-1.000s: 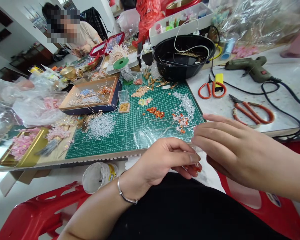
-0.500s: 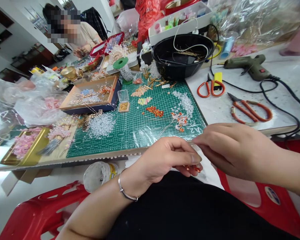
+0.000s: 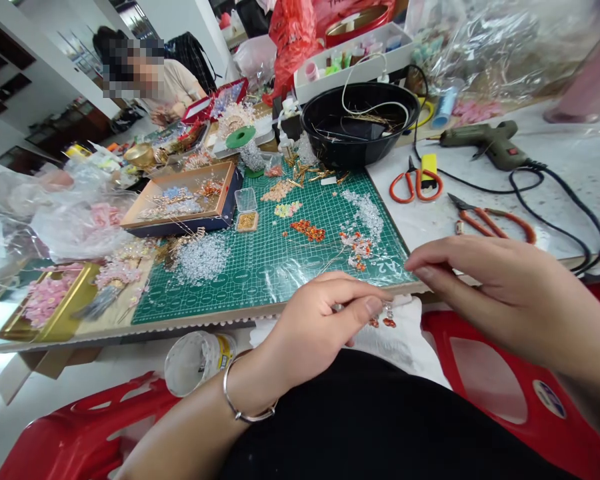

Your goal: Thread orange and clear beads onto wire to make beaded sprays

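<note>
Orange beadwork (image 3: 390, 323) hangs just past the edge of the table, held in the left hand (image 3: 325, 327) above a white cloth (image 3: 413, 340). That grip is narrow: thumb and forefinger are pressed close together, with the small orange pieces showing below the fingertips. A silver bracelet (image 3: 227, 385) circles the left wrist.

The right hand (image 3: 495, 287) is apart from the left, near the front right corner of the green mat (image 3: 260, 280). Its thumb and forefinger are drawn close at the tips — whether anything thin is between them, I cannot tell.

On the mat lie a small heap of orange beads (image 3: 307, 231), a mixed pink-and-orange cluster (image 3: 359, 249) and a wide pile of clear beads (image 3: 200, 259). A small plastic box (image 3: 247, 221), its lid up, holds gold bits. Behind the mat stands a black bowl (image 3: 350, 155).

To the right, on the white tabletop, rest scissors (image 3: 433, 196), pliers (image 3: 523, 225) and a glue gun (image 3: 503, 148) with its black cord. Another person (image 3: 180, 83) sits across the table, at the far left.
</note>
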Motion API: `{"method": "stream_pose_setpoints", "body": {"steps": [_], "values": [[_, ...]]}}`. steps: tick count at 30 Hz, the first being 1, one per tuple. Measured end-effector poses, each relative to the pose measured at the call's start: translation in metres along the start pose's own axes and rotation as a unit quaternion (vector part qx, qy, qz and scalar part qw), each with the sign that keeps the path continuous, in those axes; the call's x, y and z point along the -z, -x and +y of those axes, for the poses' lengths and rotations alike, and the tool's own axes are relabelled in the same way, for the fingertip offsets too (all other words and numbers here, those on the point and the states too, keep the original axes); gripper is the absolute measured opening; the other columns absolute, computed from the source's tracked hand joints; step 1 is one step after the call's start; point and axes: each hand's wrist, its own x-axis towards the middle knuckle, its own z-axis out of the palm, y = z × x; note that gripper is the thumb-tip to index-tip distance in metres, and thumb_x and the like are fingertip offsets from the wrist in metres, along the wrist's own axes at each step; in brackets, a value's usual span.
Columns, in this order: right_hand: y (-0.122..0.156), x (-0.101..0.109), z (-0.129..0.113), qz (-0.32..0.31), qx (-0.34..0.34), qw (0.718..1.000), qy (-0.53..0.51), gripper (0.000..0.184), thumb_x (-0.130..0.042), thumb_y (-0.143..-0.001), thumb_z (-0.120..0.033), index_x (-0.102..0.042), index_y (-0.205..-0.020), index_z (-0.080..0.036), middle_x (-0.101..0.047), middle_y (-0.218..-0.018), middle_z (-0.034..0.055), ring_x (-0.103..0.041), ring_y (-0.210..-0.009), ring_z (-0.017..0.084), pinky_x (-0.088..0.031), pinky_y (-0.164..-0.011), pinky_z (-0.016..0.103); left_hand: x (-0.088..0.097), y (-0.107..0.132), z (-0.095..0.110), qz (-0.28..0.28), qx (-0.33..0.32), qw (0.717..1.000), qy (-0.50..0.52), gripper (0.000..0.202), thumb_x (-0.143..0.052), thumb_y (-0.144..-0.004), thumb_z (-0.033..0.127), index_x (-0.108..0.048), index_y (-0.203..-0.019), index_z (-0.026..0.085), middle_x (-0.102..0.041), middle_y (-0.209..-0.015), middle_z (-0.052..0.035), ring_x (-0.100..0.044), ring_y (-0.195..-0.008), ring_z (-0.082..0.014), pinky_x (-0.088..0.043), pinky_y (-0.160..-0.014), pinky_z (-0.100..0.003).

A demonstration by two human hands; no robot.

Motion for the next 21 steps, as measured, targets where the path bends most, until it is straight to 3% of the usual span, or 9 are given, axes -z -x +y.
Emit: {"method": "stream_pose_setpoints", "body": {"steps": [3, 5, 6, 8, 10, 12, 14, 17, 21], "values": [[0.006, 0.003, -0.008, -0.002, 0.025, 0.999, 0.035, 0.019, -0.048, -0.099, -0.020, -0.063, -0.109, -0.025, -0.076, -0.107, 0.0083, -0.073, -0.101, 0.030, -0.054, -0.094, 0.049, -0.001, 0.001, 0.001, 0.046, -0.064, 0.989, -0.126, 0.013, -0.066, -0.094, 0.025, -0.078, -0.094, 0.020, -0.070, -0.089, -0.0034, -0.065, -0.090, -0.0160, -0.051, -0.069, -0.024], [0.010, 0.003, -0.019, 0.009, 0.059, 0.997, 0.058, 0.028, -0.047, -0.098, -0.017, -0.061, -0.121, -0.022, -0.071, -0.124, 0.0131, -0.067, -0.117, 0.032, -0.036, -0.117, 0.056, -0.004, 0.001, 0.000, 0.066, -0.105, 0.978, -0.169, 0.009, -0.068, -0.092, 0.023, -0.075, -0.089, 0.019, -0.070, -0.084, -0.0014, -0.064, -0.085, -0.0142, -0.050, -0.074, -0.025], [0.013, 0.002, -0.025, 0.014, 0.076, 0.995, 0.060, 0.031, -0.047, -0.097, -0.016, -0.058, -0.126, -0.020, -0.070, -0.127, 0.0141, -0.067, -0.118, 0.031, -0.031, -0.121, 0.056, -0.006, 0.002, 0.000, 0.065, -0.126, 0.973, -0.184, 0.008, -0.068, -0.092, 0.022, -0.074, -0.088, 0.019, -0.070, -0.083, -0.0006, -0.064, -0.081, -0.0132, -0.050, -0.074, -0.026], [0.020, -0.002, -0.036, -0.005, 0.077, 0.996, 0.034, 0.030, -0.050, -0.097, -0.016, -0.057, -0.126, -0.020, -0.073, -0.120, 0.0125, -0.071, -0.109, 0.029, -0.044, -0.112, 0.051, -0.008, 0.003, -0.001, 0.051, -0.166, 0.963, -0.207, 0.009, -0.067, -0.093, 0.022, -0.070, -0.085, 0.018, -0.069, -0.078, 0.0001, -0.062, -0.075, -0.0118, -0.048, -0.072, -0.025], [0.028, -0.007, -0.041, -0.057, 0.003, 0.998, -0.036, 0.019, -0.052, -0.097, -0.020, -0.061, -0.114, -0.023, -0.076, -0.104, 0.0080, -0.074, -0.091, 0.024, -0.059, -0.082, 0.038, -0.009, 0.005, -0.001, 0.033, -0.206, 0.949, -0.238, 0.012, -0.065, -0.094, 0.020, -0.067, -0.082, 0.017, -0.066, -0.074, -0.0003, -0.060, -0.070, -0.0118, -0.047, -0.067, -0.025], [0.036, -0.011, -0.042, -0.116, -0.085, 0.983, -0.118, 0.010, -0.055, -0.098, -0.024, -0.064, -0.102, -0.024, -0.076, -0.093, 0.0049, -0.073, -0.078, 0.021, -0.058, -0.064, 0.029, -0.008, 0.007, 0.000, 0.011, -0.251, 0.928, -0.276, 0.012, -0.062, -0.094, 0.018, -0.066, -0.083, 0.015, -0.067, -0.075, -0.0020, -0.060, -0.070, -0.0127, -0.046, -0.065, -0.025], [0.041, -0.015, -0.042, -0.161, -0.121, 0.962, -0.185, 0.009, -0.057, -0.098, -0.028, -0.065, -0.097, -0.024, -0.075, -0.091, 0.0040, -0.072, -0.077, 0.019, -0.058, -0.064, 0.026, -0.007, 0.008, 0.001, -0.020, -0.294, 0.908, -0.299, 0.010, -0.060, -0.095, 0.016, -0.066, -0.088, 0.014, -0.070, -0.079, -0.0033, -0.062, -0.072, -0.0128, -0.048, -0.067, -0.025], [0.042, -0.017, -0.041, -0.197, -0.095, 0.943, -0.249, 0.015, -0.053, -0.101, -0.027, -0.065, -0.094, -0.023, -0.072, -0.092, 0.0047, -0.070, -0.082, 0.017, -0.057, -0.070, 0.025, -0.005, 0.009, 0.005, -0.061, -0.323, 0.889, -0.320, 0.011, -0.057, -0.098, 0.018, -0.066, -0.092, 0.014, -0.073, -0.083, -0.0024, -0.063, -0.073, -0.0114, -0.049, -0.069, -0.023], [0.048, -0.017, -0.029, -0.201, -0.039, 0.956, -0.209, 0.025, -0.044, -0.104, -0.018, -0.066, -0.091, -0.022, -0.067, -0.085, 0.0036, -0.066, -0.074, 0.015, -0.054, -0.065, 0.026, 0.008, 0.015, 0.015, -0.078, -0.316, 0.833, -0.447, 0.017, -0.053, -0.099, 0.018, -0.068, -0.092, 0.016, -0.072, -0.083, -0.0041, -0.061, -0.073, -0.0153, -0.048, -0.067, -0.028]]}}
